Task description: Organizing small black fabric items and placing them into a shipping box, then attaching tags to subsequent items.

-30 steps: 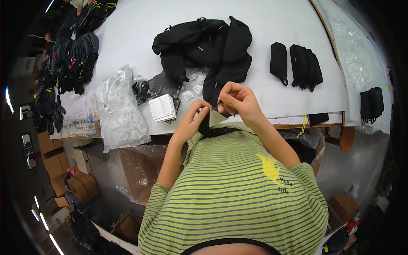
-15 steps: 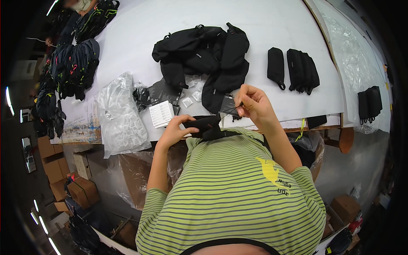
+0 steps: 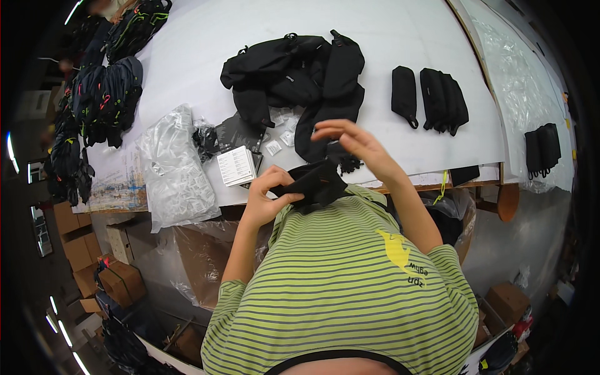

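Observation:
My left hand pinches a black fabric pouch in front of my shirt, at the table's near edge. The pouch is tilted and partly folded. My right hand is raised just beyond it with fingers stretched out, holding nothing. Below those fingers lie a black tag, partly hidden, and some black cords. A heap of black pouches lies farther back. Left of the pouch in my hand sit a stack of white printed cards, black cards and small white packets.
A clear plastic bag of small white packets rests at the table's left edge. Several finished-looking black pouches lie in a row at right, with more on plastic sheeting. Dark backpacks are piled at far left; cardboard boxes stand below.
My right hand has let go of the black cord it was pulling and opened, moving slightly left. My left hand has shifted right, turning the pouch up.

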Demonstrator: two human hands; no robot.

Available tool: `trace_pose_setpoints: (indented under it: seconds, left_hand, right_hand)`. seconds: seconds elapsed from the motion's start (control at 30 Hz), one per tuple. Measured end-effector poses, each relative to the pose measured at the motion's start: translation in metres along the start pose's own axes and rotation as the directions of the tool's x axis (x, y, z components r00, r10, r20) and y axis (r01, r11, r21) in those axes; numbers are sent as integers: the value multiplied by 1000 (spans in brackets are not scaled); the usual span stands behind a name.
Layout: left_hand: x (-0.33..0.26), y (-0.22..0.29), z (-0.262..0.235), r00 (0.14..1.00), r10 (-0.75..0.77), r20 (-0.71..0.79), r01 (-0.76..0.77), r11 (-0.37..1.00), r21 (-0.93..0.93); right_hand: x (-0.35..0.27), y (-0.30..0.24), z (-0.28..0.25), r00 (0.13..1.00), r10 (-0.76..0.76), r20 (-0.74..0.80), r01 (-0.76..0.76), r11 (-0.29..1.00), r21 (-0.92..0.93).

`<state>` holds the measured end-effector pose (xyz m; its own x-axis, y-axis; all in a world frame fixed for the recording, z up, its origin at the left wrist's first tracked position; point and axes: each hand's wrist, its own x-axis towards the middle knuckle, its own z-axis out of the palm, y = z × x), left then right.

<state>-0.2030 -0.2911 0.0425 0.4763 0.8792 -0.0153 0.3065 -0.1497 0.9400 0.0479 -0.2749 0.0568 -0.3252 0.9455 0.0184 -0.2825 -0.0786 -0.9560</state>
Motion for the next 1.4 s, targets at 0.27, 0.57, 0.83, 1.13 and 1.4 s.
trace_pose_setpoints:
  seconds: [0.27, 0.57, 0.83, 1.13, 1.4]
  left_hand:
    - [-10, 25, -16, 885, -251, 393, 354, 910, -215]
    - [-23, 21, -29, 817, -365, 446, 484, 855, -186]
    - [-17, 8, -19, 817, -452, 357, 570, 724, -387]
    - [-17, -3, -12, 876, -438, 202, 479, 742, -469]
    - [3, 36, 1, 945, -305, 118, 316, 945, -85]
  right_hand:
    - [-21, 47, -10, 900, 174, 399, -124, 981, -148]
    - [-45, 13, -11, 904, 342, 256, -105, 759, -642]
    - [-49, 29, 5, 906, 392, 159, -248, 796, -553]
    - [-31, 58, -28, 955, 199, -219, -275, 868, -414]
    - [2, 41, -60, 739, 310, -599, 78, 843, 533]
